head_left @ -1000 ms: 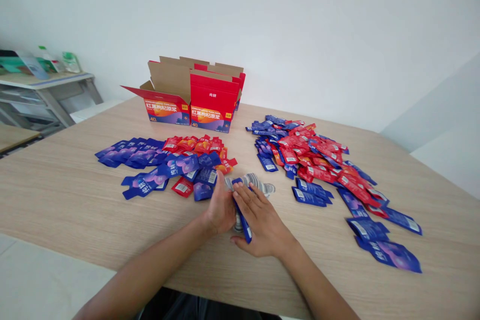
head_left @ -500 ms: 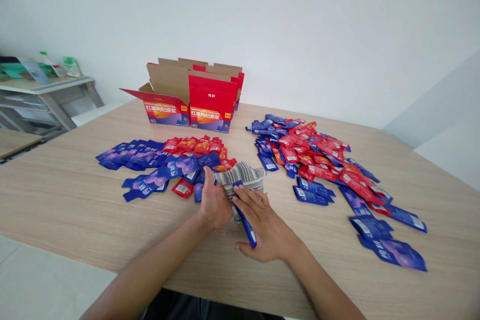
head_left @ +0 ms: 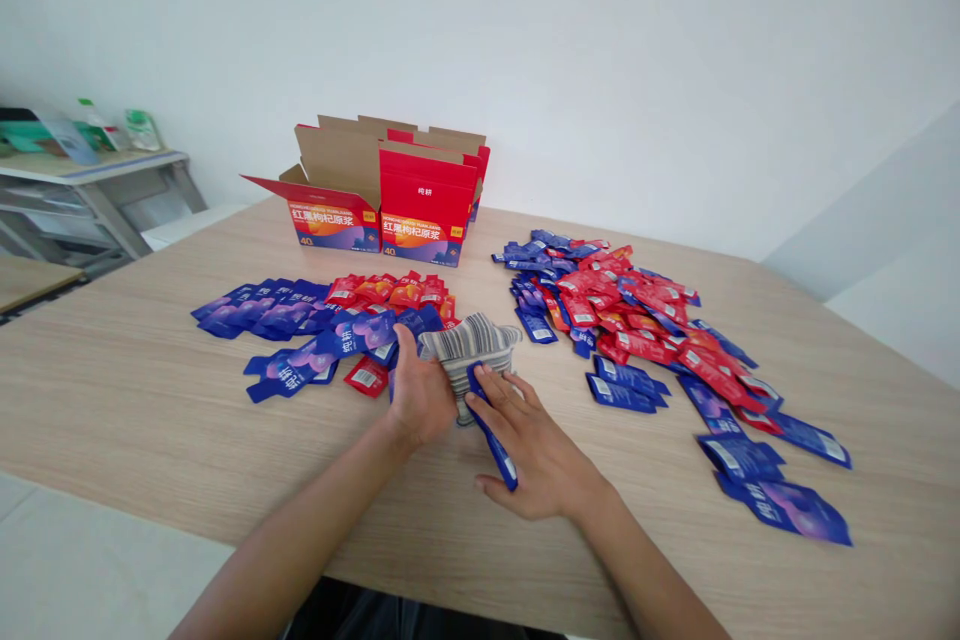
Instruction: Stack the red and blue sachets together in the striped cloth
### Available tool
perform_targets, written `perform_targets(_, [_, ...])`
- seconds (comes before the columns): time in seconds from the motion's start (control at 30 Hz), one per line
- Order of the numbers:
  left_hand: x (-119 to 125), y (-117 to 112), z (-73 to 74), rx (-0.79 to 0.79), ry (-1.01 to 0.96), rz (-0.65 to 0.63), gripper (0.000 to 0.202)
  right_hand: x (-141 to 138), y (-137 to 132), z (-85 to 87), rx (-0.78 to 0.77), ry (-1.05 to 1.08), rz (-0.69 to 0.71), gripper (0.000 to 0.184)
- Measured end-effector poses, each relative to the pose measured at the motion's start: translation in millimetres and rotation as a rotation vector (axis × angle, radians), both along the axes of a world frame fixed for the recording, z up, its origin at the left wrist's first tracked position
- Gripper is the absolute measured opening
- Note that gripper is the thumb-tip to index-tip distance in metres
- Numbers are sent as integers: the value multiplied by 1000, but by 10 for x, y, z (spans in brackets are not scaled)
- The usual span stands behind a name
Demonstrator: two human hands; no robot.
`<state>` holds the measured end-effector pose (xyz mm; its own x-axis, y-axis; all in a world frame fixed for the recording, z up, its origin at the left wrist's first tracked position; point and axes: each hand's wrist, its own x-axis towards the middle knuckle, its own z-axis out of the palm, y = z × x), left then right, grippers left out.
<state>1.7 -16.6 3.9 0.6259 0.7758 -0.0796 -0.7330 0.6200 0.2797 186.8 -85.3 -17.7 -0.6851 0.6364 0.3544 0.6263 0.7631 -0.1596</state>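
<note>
Near the middle of the table (head_left: 247,480), the left hand (head_left: 425,390) touches a striped cloth (head_left: 474,340), thumb raised; its other fingers are hidden, so whether they grip cannot be told. The right hand (head_left: 536,445), fingers extended and thumb spread, lies against a tilted blue sachet (head_left: 493,435) just right of the cloth. Loose sachets (head_left: 592,305) lie farther right.
</note>
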Motion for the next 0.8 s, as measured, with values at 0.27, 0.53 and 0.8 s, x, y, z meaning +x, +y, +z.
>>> perform_targets(0.27, [66,-17,-35,-75,50,26,97,13,-47,-168,-47,598,-119,42])
perform_targets(0.53, [116,-101,-45,-42,34,-23,94,-85,41,-254,153,585,-457,31])
perform_targets(0.8, [230,-185,-246,71,34,-202,98,-79,115,-357,220,325,-428,63])
